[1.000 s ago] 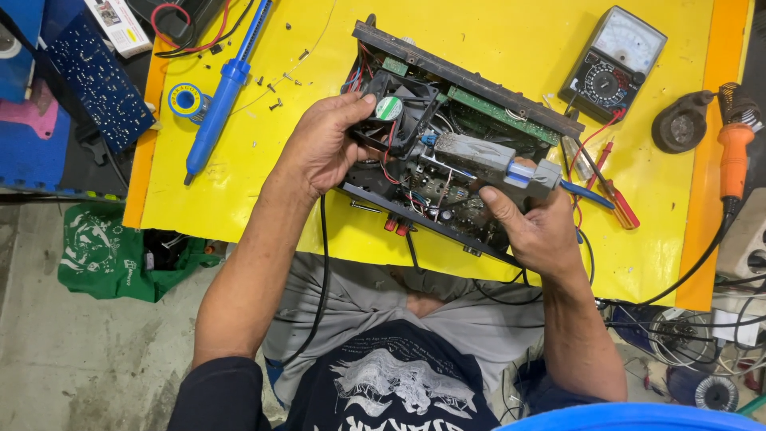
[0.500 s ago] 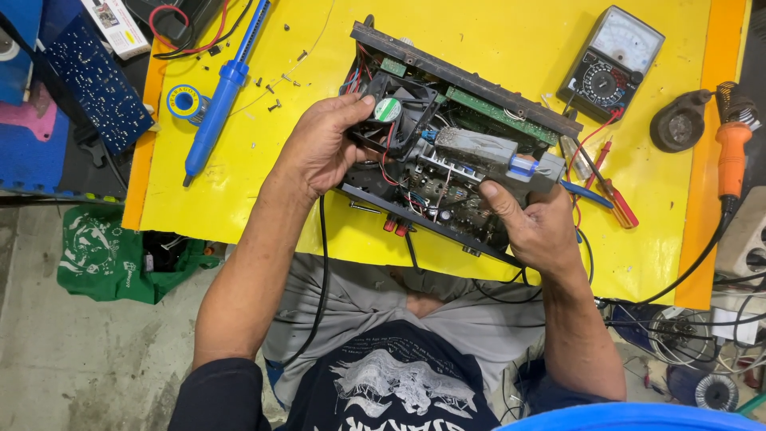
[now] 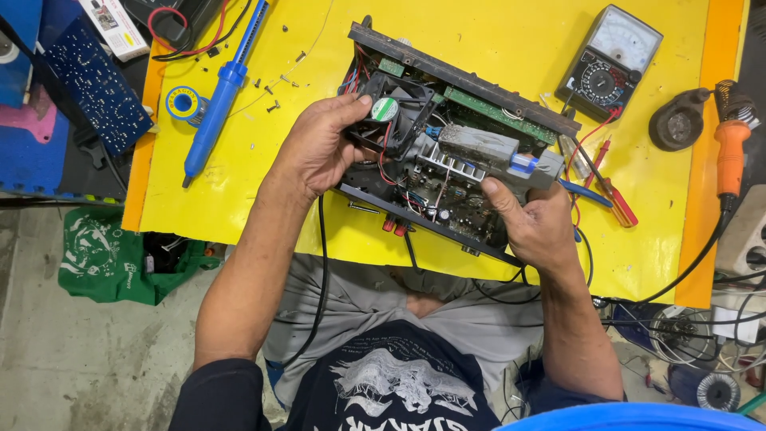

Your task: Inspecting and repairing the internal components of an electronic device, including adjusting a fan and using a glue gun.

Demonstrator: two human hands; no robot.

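Crowding the yellow desk (image 3: 263, 207) around my work are a blue desoldering pump (image 3: 217, 104) at ten o'clock, a small solder reel (image 3: 184, 103) just beside it, and a few loose screws (image 3: 271, 104) scattered between them and the opened amplifier (image 3: 451, 160). At two o'clock lies a dial meter (image 3: 610, 62), its red probes (image 3: 610, 195) resting close by my right wrist, and an orange soldering iron (image 3: 730, 156) sits at three o'clock on the desk's edge. A blue circuit board (image 3: 96, 92) lies off the desk at nine o'clock. The amplifier sits mid-desk, tilted. My left hand (image 3: 319, 152) curls over its left end, fingers closed on the black fan (image 3: 395, 112). My right hand (image 3: 538, 227) grips the near edge at four o'clock, thumb pressed up by the grey block (image 3: 479, 144).
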